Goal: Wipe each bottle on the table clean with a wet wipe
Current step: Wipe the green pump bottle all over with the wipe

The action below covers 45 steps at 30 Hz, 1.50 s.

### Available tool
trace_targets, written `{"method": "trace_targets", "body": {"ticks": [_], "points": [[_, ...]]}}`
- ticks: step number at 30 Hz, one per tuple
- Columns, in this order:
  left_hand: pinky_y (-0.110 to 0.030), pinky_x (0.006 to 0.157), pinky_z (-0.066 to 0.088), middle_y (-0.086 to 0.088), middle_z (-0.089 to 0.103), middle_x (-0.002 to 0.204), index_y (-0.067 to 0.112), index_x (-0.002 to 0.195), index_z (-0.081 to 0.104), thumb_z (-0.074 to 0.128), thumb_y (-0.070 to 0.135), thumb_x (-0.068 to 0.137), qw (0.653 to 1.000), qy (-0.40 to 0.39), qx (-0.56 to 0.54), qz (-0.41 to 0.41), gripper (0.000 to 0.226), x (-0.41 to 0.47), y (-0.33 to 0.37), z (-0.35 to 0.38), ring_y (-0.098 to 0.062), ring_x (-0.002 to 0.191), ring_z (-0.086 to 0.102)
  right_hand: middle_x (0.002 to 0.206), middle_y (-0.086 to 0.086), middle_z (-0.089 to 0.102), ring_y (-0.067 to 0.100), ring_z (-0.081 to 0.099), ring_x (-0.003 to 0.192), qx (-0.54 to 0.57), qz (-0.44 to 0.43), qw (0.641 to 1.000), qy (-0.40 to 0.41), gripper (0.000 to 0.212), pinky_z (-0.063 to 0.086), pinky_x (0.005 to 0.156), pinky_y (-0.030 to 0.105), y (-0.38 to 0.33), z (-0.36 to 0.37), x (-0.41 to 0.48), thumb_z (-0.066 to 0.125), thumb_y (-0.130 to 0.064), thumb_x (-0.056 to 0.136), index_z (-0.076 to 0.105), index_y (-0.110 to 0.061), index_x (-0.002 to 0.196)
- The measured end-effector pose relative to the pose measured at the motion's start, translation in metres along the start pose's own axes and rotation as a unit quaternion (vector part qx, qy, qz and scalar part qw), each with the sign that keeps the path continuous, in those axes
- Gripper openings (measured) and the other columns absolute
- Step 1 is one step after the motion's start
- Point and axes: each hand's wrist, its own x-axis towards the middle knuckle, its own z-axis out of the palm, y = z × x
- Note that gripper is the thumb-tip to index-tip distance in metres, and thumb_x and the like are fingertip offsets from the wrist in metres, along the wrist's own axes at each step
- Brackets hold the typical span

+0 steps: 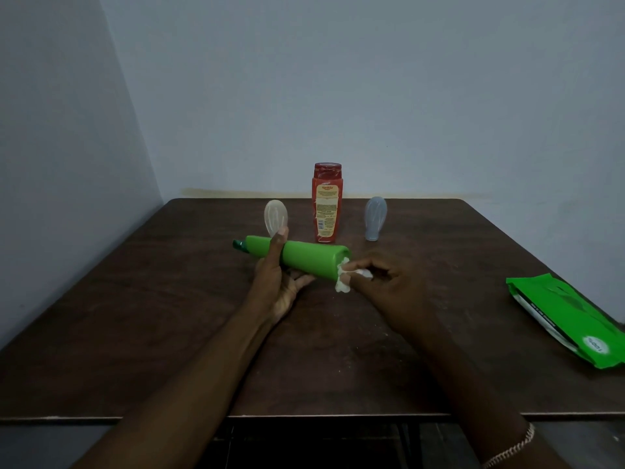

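Right hand (389, 286) pinching wet wipe (343, 277) against base of green bottle (304, 257), left hand (274, 282) wrapped round its middle, bottle sideways. Red bottle (326, 204) upright just behind grip, wipes pack (568, 319) way off right.

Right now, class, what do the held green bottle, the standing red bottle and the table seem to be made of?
Green bottle: probably plastic, smooth and matte; even opaque colour, soft sheen.
Red bottle: likely plastic, glossier; its cap catches light, and a printed label covers the front.
Table: dark wood or wood-look laminate, I cannot tell which; faint grain streaks, dull finish.
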Motion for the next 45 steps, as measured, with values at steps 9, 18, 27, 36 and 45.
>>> {"method": "trace_targets", "body": {"ticks": [9,18,27,36,45], "points": [[-0.046,0.066,0.062,-0.017,0.064,0.114,0.012,0.141,0.042,0.07,0.038,0.074,1.0,-0.011,0.0,0.001,0.077,-0.005,0.0,0.002,-0.03,0.105,0.068,0.089,-0.006,0.075,0.009,0.071,0.082,0.03,0.098,0.993,0.063,0.013,0.06,0.078,0.041,0.009,0.001,0.002,0.076,-0.014,0.081,0.075,-0.02,0.093],[-0.052,0.076,0.062,-0.016,0.063,0.11,0.011,0.141,0.042,0.073,0.042,0.072,0.999,-0.016,0.03,0.015,0.082,0.002,-0.002,-0.001,-0.031,0.106,0.068,0.1,-0.001,0.067,0.01,0.065,0.095,0.011,-0.073,0.997,0.015,0.02,0.054,0.079,0.022,-0.014,0.002,0.003,0.075,-0.003,0.081,0.076,-0.011,0.099],[-0.048,0.068,0.062,-0.017,0.061,0.113,0.009,0.14,0.041,0.074,0.036,0.074,1.0,-0.012,0.004,0.0,0.079,0.002,-0.002,0.0,-0.031,0.106,0.067,0.101,-0.004,0.07,0.007,0.065,0.095,-0.036,-0.087,0.994,0.052,0.02,0.052,0.079,0.021,-0.011,0.004,0.006,0.072,-0.008,0.085,0.074,-0.014,0.104],[-0.049,0.073,0.062,-0.015,0.06,0.105,0.012,0.138,0.043,0.068,0.031,0.088,0.999,-0.029,0.019,0.022,0.059,0.004,-0.002,-0.003,-0.026,0.099,0.068,0.086,-0.008,0.074,0.002,0.07,0.074,-0.008,0.133,0.99,0.053,0.014,0.057,0.065,0.022,0.001,0.004,0.003,0.071,-0.018,0.086,0.075,-0.02,0.099],[-0.047,0.075,0.061,-0.021,0.057,0.111,0.01,0.142,0.044,0.074,0.034,0.078,0.998,-0.019,-0.001,0.058,0.074,0.006,-0.002,-0.005,-0.028,0.101,0.064,0.099,0.024,0.066,0.022,0.071,0.074,0.308,0.352,0.881,0.065,0.013,0.057,0.056,0.025,-0.017,0.02,0.001,0.055,0.015,0.086,0.06,0.004,0.091]]}}
